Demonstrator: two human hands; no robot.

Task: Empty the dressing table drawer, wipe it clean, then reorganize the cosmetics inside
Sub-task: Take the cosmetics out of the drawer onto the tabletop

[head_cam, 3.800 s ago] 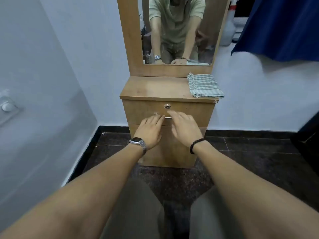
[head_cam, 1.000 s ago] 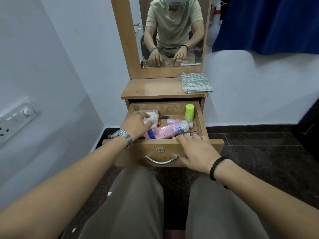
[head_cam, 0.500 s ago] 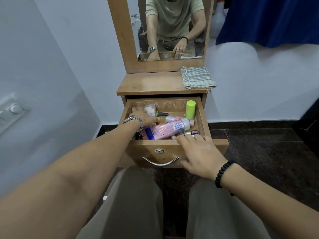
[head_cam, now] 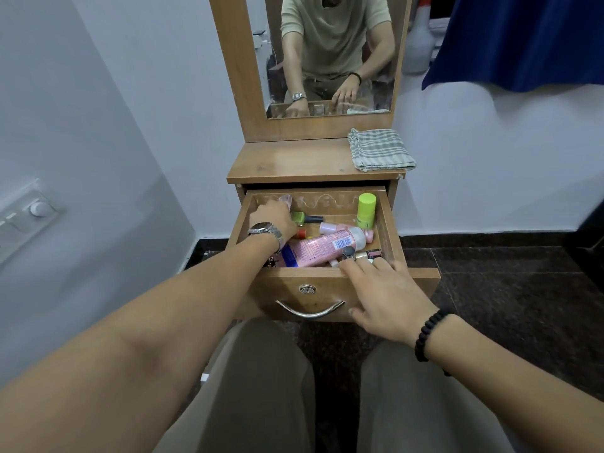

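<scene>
One open drawer (head_cam: 389, 223), one folded cloth (head_cam: 380, 153).
Inside: one pink tube (head_cam: 322, 248), one green stick (head_cam: 366, 209), two hands.

I see matt wood-grain drawer (head_cam: 389, 223) w/ shiny metal handle (head_cam: 310, 310), glossy pink plastic tube (head_cam: 322, 248), soft checked cloth (head_cam: 380, 153) up top.

A home bedroom or dressing corner is showing here: a small wooden dressing table (head_cam: 287, 161) is standing against a painted wall, its mirror (head_cam: 327, 53) rising beyond the left hand (head_cam: 273, 220). Bottles are lying in the open drawer (head_cam: 389, 230) around that hand, a folded checked cloth (head_cam: 380, 153) is sitting beyond the right hand (head_cam: 382, 295), and a dark curtain (head_cam: 523, 40) is hanging up to its right.
</scene>
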